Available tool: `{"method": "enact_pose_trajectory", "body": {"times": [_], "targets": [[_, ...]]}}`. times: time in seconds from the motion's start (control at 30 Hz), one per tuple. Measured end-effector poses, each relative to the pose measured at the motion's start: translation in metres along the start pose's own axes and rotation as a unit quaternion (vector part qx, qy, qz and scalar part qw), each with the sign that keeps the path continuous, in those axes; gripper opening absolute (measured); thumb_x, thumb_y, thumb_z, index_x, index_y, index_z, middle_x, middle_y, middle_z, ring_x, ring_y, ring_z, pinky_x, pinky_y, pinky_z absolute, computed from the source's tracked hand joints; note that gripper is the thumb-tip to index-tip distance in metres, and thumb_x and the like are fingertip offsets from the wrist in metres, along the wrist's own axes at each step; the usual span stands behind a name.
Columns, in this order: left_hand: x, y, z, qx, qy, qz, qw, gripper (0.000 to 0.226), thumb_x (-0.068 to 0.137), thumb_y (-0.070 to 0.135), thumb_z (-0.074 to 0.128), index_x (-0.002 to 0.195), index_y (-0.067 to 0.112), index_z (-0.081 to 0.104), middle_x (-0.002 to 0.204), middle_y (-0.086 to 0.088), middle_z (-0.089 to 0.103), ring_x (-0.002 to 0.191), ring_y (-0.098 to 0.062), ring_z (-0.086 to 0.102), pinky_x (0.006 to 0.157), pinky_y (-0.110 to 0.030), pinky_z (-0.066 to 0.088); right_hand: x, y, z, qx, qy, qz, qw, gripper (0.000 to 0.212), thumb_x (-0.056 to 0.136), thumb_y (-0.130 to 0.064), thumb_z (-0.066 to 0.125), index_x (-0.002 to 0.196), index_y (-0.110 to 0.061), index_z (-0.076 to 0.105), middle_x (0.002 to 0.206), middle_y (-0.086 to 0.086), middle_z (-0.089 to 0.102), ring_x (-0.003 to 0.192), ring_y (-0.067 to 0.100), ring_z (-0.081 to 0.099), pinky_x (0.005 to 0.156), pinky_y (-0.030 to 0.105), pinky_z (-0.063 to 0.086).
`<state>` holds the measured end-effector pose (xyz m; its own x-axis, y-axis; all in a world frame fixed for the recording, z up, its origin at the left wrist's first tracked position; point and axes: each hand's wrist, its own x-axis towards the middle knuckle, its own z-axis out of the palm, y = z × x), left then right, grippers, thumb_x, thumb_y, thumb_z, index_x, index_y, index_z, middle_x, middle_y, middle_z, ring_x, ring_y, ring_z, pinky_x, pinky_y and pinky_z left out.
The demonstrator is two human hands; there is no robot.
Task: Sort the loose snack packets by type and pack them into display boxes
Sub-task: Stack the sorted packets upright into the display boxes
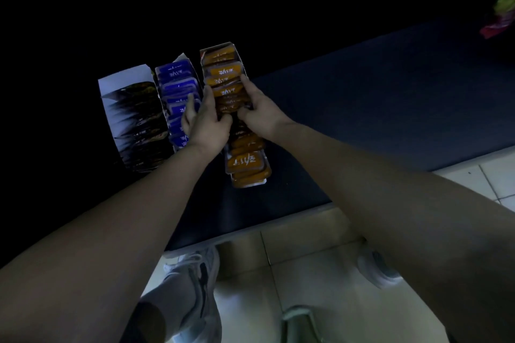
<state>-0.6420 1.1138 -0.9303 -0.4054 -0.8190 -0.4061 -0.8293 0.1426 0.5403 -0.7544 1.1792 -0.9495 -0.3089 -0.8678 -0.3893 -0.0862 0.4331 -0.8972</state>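
1. The right hand (259, 111) is on the middle of the row of orange packets (245, 160). Its forefinger lies straight along the row's right edge, while the thumb and the other fingers are bent in, pinching a clump of packets.
2. The left hand (206, 120) meets it from the other side, thumb tucked against the same clump. Its fingers reach fairly straight up the left wall, and the outer ones lie over the blue packets (178, 85). In this dim light I cannot tell whether it truly grips or only presses.
3. The orange packets stand on edge in a long narrow display box (249, 184) in the centre of the frame, filling it from end to end.
4. Just left of it the blue packets sit in their own box, and further left a white box (125, 78) holds dark packets (139, 120).
5. All three boxes stand side by side on a dark table (390, 108).
6. In the upper right corner lies a blurred, colourful bag (501, 5).
7. Below the table edge are the pale tiled floor (306, 259) and the person's light shoes (195, 270).
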Motion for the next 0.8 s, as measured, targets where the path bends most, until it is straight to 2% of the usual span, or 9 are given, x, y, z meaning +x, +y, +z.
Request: {"method": "enact_pose_trajectory", "body": {"times": [0.07,0.17,0.3,0.37,0.47,0.57,0.7,0.8], "targets": [[0.002,-0.002,-0.003,0.006,0.026,0.017,0.999,0.071,0.097,0.026,0.046,0.153,0.036,0.003,0.161,0.000,-0.007,0.146,-0.030,-0.010,0.118,-0.045,0.001,0.003,0.001,-0.005,0.016,0.007,-0.003,1.000,0.073,0.098,-0.008,0.046,0.155,-0.024,0.003,0.162,-0.001,0.006,0.146,0.017,0.018,0.118,0.033,0.019],[0.011,0.002,-0.008,-0.011,0.041,0.003,0.999,0.068,0.099,0.027,0.043,0.153,0.035,0.003,0.161,0.002,-0.009,0.146,-0.031,-0.010,0.118,-0.046,0.002,0.009,0.000,-0.010,0.052,0.012,0.007,0.999,0.074,0.099,-0.015,0.046,0.154,-0.027,-0.001,0.162,-0.001,0.011,0.144,0.018,0.023,0.118,0.039,0.023],[0.022,0.011,-0.005,-0.027,0.030,0.000,0.999,0.062,0.100,0.025,0.039,0.153,0.034,0.008,0.161,0.002,-0.005,0.146,-0.034,-0.006,0.118,-0.047,0.007,0.019,-0.008,-0.008,0.083,0.002,0.004,0.997,0.067,0.098,-0.018,0.040,0.154,-0.033,0.008,0.151,0.003,0.036,0.132,0.021,0.040,0.113,0.042,0.032],[0.025,0.011,-0.003,-0.035,0.036,0.008,0.999,0.062,0.100,0.023,0.040,0.153,0.035,0.010,0.161,0.003,-0.001,0.145,-0.035,-0.002,0.117,-0.044,0.007,0.021,-0.010,-0.005,0.086,-0.003,-0.004,0.996,0.063,0.097,-0.017,0.040,0.153,-0.032,0.015,0.147,0.003,0.040,0.129,0.021,0.042,0.112,0.042,0.033],[0.024,0.005,-0.004,-0.021,0.044,0.020,0.999,0.063,0.099,0.019,0.040,0.153,0.033,0.011,0.160,0.003,0.000,0.144,-0.033,0.000,0.117,-0.042,0.007,0.023,-0.006,-0.004,0.092,0.004,-0.002,0.996,0.062,0.097,-0.022,0.042,0.153,-0.032,0.017,0.151,0.003,0.035,0.133,0.020,0.039,0.113,0.044,0.032],[0.025,0.000,-0.006,0.032,0.060,0.081,0.994,0.065,0.099,0.018,0.040,0.154,0.029,0.008,0.162,0.006,-0.001,0.147,-0.023,-0.006,0.119,-0.045,0.000,0.022,-0.003,-0.006,0.069,0.006,-0.016,0.997,0.064,0.097,-0.023,0.044,0.154,-0.030,0.015,0.156,0.000,0.027,0.138,0.018,0.032,0.116,0.040,0.027],[0.028,0.001,-0.005,0.106,0.047,0.108,0.987,0.062,0.101,0.020,0.037,0.154,0.026,0.006,0.162,0.009,-0.001,0.148,-0.017,-0.008,0.119,-0.042,-0.002,0.025,-0.007,-0.005,0.005,0.016,-0.051,0.999,0.065,0.100,-0.019,0.044,0.155,-0.023,0.010,0.162,-0.004,0.004,0.147,0.015,0.011,0.121,0.035,0.014],[0.030,0.002,-0.006,0.149,0.051,0.100,0.982,0.060,0.101,0.022,0.036,0.154,0.024,0.008,0.162,0.008,0.002,0.148,-0.018,-0.006,0.119,-0.040,0.000,0.032,-0.007,-0.004,-0.081,0.011,-0.063,0.995,0.068,0.100,-0.023,0.045,0.155,-0.020,0.006,0.162,-0.003,0.000,0.149,0.014,0.004,0.121,0.037,0.010]]}}
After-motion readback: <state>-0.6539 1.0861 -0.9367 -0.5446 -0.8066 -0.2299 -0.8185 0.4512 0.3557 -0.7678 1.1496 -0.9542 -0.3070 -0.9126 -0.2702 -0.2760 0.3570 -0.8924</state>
